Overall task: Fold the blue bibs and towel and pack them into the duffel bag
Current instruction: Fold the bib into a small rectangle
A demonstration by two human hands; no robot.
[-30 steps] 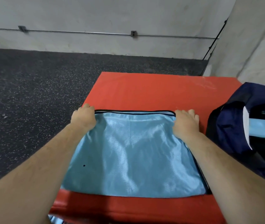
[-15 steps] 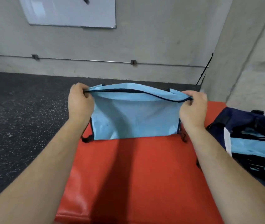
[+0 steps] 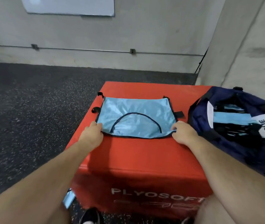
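A light blue bib [image 3: 135,117] with dark trim lies folded in half on the red plyo box [image 3: 138,157], its curved neckline showing on top. My left hand [image 3: 91,135] pinches the bib's near left corner. My right hand [image 3: 182,132] pinches the near right corner. The navy duffel bag [image 3: 235,125] sits open on the box's right side, with light blue fabric [image 3: 230,118] inside it.
Another piece of light blue cloth [image 3: 68,198] hangs low at the box's front left, near my shoe [image 3: 89,216]. Dark speckled floor [image 3: 31,110] spreads to the left. A concrete wall and pillar [image 3: 250,46] stand behind the box and bag.
Both hands lifted the far edge of the flat bib, brought it over toward me and laid it down, so the bib now lies folded in half on the box.
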